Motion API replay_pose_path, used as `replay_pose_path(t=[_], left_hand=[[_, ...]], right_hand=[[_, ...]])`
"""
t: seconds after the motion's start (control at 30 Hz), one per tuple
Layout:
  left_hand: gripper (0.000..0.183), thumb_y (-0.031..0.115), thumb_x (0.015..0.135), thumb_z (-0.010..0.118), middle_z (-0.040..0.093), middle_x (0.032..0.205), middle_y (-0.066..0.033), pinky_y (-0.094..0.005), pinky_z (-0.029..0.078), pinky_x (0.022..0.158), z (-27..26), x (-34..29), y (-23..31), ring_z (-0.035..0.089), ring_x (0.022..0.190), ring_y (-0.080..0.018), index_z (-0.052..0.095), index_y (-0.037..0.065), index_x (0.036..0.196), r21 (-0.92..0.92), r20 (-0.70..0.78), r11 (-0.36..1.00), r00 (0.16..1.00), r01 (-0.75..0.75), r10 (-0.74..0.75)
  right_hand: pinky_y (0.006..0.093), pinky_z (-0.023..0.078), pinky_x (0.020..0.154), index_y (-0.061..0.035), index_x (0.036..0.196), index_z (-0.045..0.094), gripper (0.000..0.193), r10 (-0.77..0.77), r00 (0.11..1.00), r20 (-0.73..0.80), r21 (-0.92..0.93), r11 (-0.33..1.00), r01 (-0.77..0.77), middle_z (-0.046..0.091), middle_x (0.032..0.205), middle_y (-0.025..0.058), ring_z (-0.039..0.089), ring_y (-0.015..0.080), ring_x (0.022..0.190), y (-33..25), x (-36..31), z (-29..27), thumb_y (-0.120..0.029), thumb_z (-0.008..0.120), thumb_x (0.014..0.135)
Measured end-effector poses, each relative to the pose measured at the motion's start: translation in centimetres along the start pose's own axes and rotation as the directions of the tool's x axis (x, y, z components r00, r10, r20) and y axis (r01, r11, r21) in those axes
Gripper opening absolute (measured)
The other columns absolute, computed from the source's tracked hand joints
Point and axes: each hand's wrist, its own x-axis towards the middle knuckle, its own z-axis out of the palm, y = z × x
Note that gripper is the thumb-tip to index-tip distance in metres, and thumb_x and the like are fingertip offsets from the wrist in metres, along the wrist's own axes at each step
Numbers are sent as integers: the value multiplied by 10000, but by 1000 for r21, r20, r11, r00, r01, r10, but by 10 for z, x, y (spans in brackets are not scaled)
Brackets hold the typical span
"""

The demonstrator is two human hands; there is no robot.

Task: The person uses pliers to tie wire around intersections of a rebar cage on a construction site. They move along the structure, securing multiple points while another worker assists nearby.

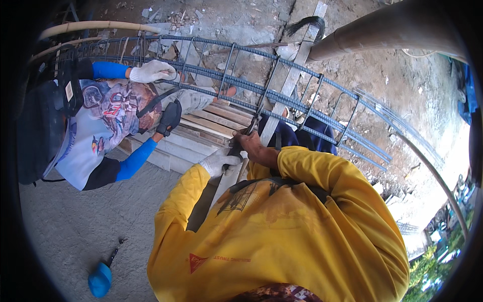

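Note:
My left hand (pixel 220 164), in a white glove, is closed in front of my chest beside a pale board. Just to its right, my bare right hand (pixel 253 145) has its fingers bent and closed. Between the two hands is a dark, narrow thing (pixel 235 149) whose kind I cannot make out; both hands seem to grip it. Close beyond my right hand runs a long rebar cage (pixel 266 93), made of ribbed bars with rectangular stirrups. It crosses over a pale wooden plank (pixel 292 80), and its near bars pass just past my fingers.
At the left, a co-worker's white-gloved hand (pixel 152 71) is at the cage, and their dark-gloved hand (pixel 170 119) is lower. Stacked boards (pixel 201 128) lie between us. Black tie wire (pixel 308 25) drapes over the plank's far end. A thick brown post (pixel 387 30) stands upper right. A blue object (pixel 99 280) lies lower left.

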Motion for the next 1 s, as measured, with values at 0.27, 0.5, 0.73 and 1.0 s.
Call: replay_pose_path(t=[0.27, 0.5, 0.73, 1.0], left_hand=[[260, 240, 907, 822, 777, 892, -216, -513, 591, 710, 20, -4, -24, 755, 856, -444, 717, 24, 1006, 969, -64, 180, 532, -170, 844], [302, 296, 906, 824, 705, 710, -123, -421, 552, 584, 20, -1, -12, 725, 629, -276, 701, 24, 950, 839, -321, 527, 662, -132, 677], [209, 170, 880, 831, 695, 719, -47, -323, 528, 612, 17, -25, -4, 677, 648, -149, 726, 11, 967, 258, -108, 961, 985, -103, 134], [557, 256, 1032, 769, 744, 1271, -94, -305, 570, 924, 22, -7, 70, 712, 1097, -158, 612, -38, 1479, 305, 127, 731, 787, -610, 604]], right_hand=[[431, 508, 530, -60, 995, 694, 274, 50, 984, -171, 88, 995, -35, 674, 774, 63, 625, 206, 633, -12, -12, 38, -252, 884, 944], [429, 518, 567, -73, 995, 666, 267, 98, 991, -93, 207, 975, -77, 675, 825, 77, 631, 226, 662, -9, -12, 23, -287, 824, 999], [449, 545, 693, -86, 1084, 699, 387, 221, 962, 160, 104, 965, -239, 681, 929, 55, 654, 214, 804, -17, -13, 20, -358, 914, 913], [372, 511, 823, -63, 1164, 717, 576, -286, 834, 472, -365, 797, 480, 665, 955, 13, 585, 141, 907, -127, -98, -59, -628, 658, 1070]])
